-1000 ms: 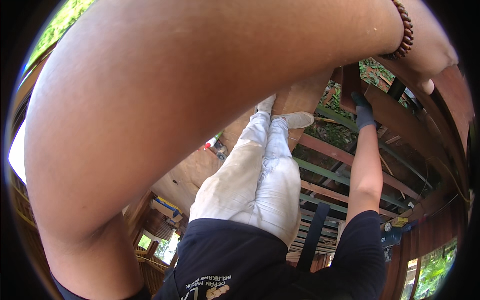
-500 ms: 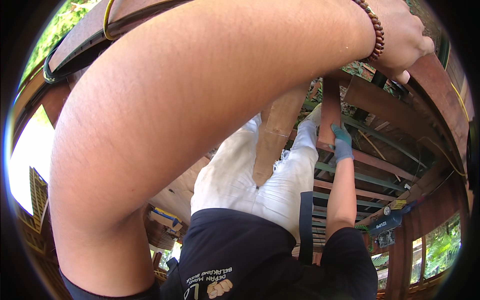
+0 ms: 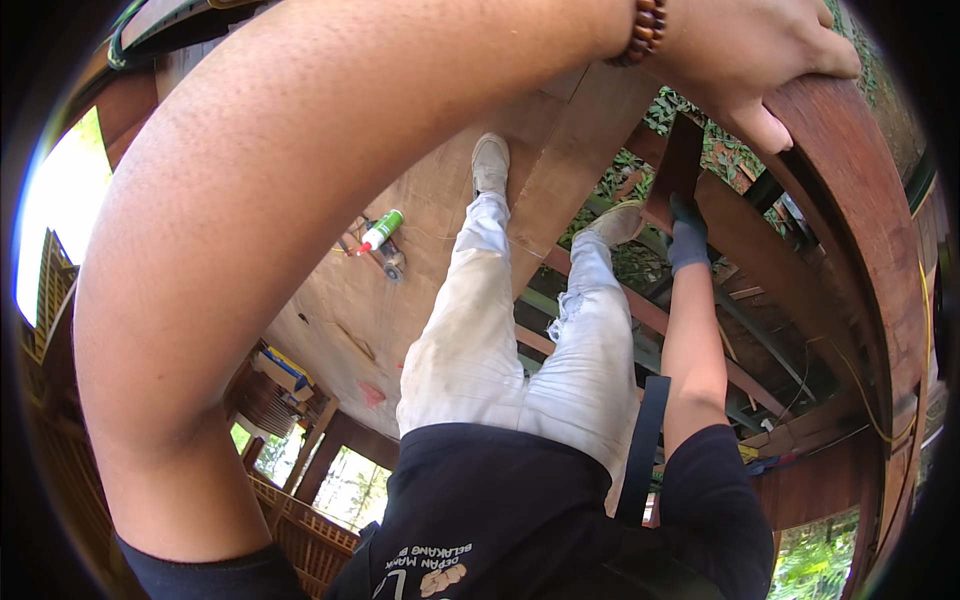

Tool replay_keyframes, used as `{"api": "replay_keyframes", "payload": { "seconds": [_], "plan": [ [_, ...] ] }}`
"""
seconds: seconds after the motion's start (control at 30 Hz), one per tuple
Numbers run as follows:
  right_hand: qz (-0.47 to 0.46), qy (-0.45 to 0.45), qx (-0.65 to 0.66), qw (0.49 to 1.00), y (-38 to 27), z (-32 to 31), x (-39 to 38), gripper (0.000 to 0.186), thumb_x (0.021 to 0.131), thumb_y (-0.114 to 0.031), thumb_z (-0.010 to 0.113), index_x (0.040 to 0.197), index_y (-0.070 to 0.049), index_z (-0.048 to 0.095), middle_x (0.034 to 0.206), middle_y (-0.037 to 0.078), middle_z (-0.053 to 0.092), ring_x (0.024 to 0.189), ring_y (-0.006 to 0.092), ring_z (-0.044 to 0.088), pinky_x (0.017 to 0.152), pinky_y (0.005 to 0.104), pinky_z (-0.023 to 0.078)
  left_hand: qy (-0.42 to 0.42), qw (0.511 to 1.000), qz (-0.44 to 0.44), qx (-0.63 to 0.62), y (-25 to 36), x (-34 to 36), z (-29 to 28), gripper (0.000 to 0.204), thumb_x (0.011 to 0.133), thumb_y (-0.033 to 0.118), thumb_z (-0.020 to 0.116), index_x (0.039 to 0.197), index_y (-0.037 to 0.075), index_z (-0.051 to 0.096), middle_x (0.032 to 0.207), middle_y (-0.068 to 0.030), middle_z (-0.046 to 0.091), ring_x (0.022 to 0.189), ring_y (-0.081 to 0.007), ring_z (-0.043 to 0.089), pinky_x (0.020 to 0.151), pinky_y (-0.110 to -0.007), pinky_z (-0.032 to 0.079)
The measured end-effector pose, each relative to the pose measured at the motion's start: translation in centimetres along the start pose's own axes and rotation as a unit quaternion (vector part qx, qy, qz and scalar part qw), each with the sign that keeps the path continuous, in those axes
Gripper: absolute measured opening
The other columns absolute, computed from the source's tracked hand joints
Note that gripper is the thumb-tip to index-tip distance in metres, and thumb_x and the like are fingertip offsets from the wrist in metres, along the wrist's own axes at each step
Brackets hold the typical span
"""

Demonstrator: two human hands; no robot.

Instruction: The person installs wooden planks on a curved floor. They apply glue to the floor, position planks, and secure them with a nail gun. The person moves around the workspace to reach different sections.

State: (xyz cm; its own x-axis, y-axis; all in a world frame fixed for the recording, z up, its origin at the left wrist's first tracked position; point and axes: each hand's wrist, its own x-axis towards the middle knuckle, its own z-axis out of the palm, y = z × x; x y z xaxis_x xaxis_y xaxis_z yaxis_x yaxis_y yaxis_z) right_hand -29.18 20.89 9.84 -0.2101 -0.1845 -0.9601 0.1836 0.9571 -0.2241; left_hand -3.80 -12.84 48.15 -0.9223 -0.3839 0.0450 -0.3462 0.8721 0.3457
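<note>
a curved reddish beam (image 3: 850, 200) is gripped from above by the left hand (image 3: 760, 60). the fingers (image 3: 835, 62) are curled over its top edge and the thumb is pressed against the near face, so the hand is closed on the wood. a beaded bracelet (image 3: 648, 30) is worn at that wrist. the right hand isn't seen anywhere.

the step looks like bracing on the beam, which sits at the upper right above an open timber frame. whatever move comes next, a firm hold would be called for, since open joists are seen below.

a short dark board (image 3: 675, 170) is held upright by a co-worker's gloved hand (image 3: 688, 240), just beside the beam. the co-worker's pale shoes (image 3: 490, 160) are planted on a plywood sheet (image 3: 400, 300).

packaging-wise, a green and white tube (image 3: 380, 232) with a red tip is lying on the plywood. a blue and yellow box (image 3: 285, 368) is tucked at the lower left. white print is seen on the co-worker's black shirt (image 3: 500, 510).
</note>
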Motion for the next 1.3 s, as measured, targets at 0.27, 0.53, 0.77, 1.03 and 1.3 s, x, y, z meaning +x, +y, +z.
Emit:
{"api": "replay_keyframes", "payload": {
  "seconds": [0.27, 0.53, 0.77, 1.03, 1.3],
  "plan": [
    [0.028, 0.041, 0.173, 0.984, -4.1, 6.9, 4.9, 0.032, 0.092, -0.04, 0.076, 0.113, -0.018, 0.066, 0.095, 0.002, 0.067, 0.072, 0.016, 0.063, 0.051, 0.0313, 0.046, 0.013, 0.988, -0.099, 0.119, 1.9, 1.3, 2.4, 0.056, 0.077, 0.045, 0.081, 0.103, -0.002, 0.066, 0.089, -0.015, 0.071, 0.086, -0.0282, 0.073, 0.079, -0.04, 0.061],
    [-0.003, -0.088, 0.014, 0.996, -6.5, 3.6, 4.4, 0.031, 0.093, -0.039, 0.073, 0.117, -0.019, 0.071, 0.097, 0.0, 0.07, 0.071, 0.0152, 0.065, 0.052, 0.0276, 0.046, 0.014, 0.975, -0.152, 0.16, 3.3, 1.4, 2.8, 0.057, 0.074, 0.046, 0.081, 0.102, -0.001, 0.067, 0.088, -0.0153, 0.072, 0.087, -0.0286, 0.073, 0.079, -0.04, 0.061],
    [-0.019, 0.0, 0.044, 0.999, -4.9, 6.5, 4.5, 0.034, 0.09, -0.04, 0.075, 0.115, -0.018, 0.068, 0.096, 0.001, 0.067, 0.074, 0.0162, 0.065, 0.05, 0.0306, 0.047, 0.012, 0.997, -0.081, -0.01, 0.0, 1.4, 2.0, 0.058, 0.073, 0.046, 0.082, 0.102, -0.001, 0.066, 0.092, -0.0157, 0.072, 0.09, -0.0288, 0.073, 0.08, -0.041, 0.061],
    [-0.039, -0.101, -0.05, 0.993, -7.7, 3.4, 3.8, 0.034, 0.09, -0.044, 0.077, 0.11, -0.019, 0.068, 0.083, 0.0, 0.065, 0.063, 0.0139, 0.059, 0.048, 0.0308, 0.042, 0.085, 0.977, -0.11, 0.161, 3.0, 1.0, 2.9, 0.059, 0.073, 0.048, 0.082, 0.101, -0.001, 0.064, 0.089, -0.0138, 0.071, 0.089, -0.0289, 0.073, 0.078, -0.041, 0.061],
    [-0.064, -0.089, -0.092, 0.99, -7.9, 3.0, 4.4, 0.027, 0.093, -0.034, 0.072, 0.112, -0.015, 0.066, 0.085, 0.001, 0.067, 0.057, 0.014, 0.061, 0.041, 0.0292, 0.042, 0.02, 0.987, -0.119, 0.109, 2.5, 1.4, 2.0, 0.058, 0.074, 0.047, 0.082, 0.101, 0.0, 0.062, 0.092, -0.0137, 0.069, 0.09, -0.0295, 0.072, 0.077, -0.042, 0.061]
  ]
}}
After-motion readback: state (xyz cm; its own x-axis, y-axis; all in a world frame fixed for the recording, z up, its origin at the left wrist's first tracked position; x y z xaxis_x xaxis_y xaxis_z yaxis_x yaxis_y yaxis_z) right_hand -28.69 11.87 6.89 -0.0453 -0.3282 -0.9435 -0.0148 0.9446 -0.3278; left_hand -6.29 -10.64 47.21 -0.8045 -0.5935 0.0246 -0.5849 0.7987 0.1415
